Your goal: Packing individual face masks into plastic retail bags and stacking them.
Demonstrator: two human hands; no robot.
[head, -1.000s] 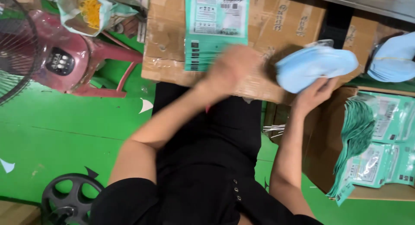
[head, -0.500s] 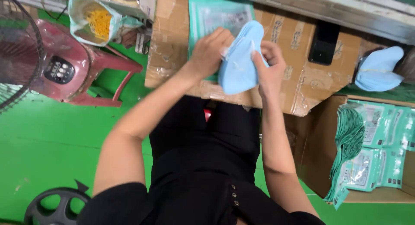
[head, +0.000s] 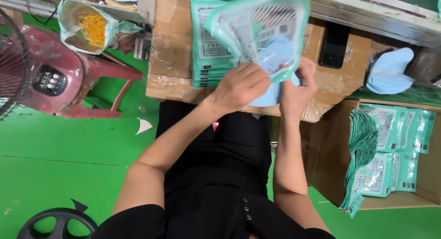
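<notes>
Cardboard-box tabletop spans the far side. Above it, the teal printed plastic pouch is held open; left hand and right hand fingers pinch its lower edge around the pale blue folded masks. Advisable: keep the mouth wide, feed squarely. Room lies right, before the black phone.

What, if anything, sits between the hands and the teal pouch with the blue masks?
Nothing visible. Left hand and right hand both already grip the teal pouch at its lower edge, with the blue masks partly inside.
</notes>
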